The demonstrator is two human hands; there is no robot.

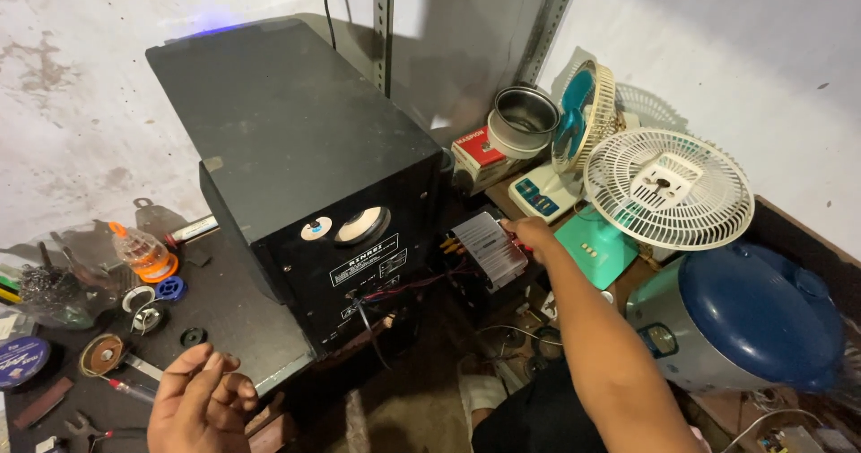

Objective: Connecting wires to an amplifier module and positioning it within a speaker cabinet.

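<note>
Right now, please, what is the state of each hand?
Left hand: open, fingers loosely curled, holding nothing.
Right hand: on the small silver amplifier box; its grip cannot be told.

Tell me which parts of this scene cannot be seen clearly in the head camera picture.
- Right hand fingertips: hidden behind the small silver ribbed metal box, so the contact is unclear.
- Left hand: its wrist is cut off by the bottom edge, and the curled fingers hold nothing visible.
- Large black box speaker: only its top and its back panel show.
- Blue rice cooker lid: its right side is cut off.
</note>
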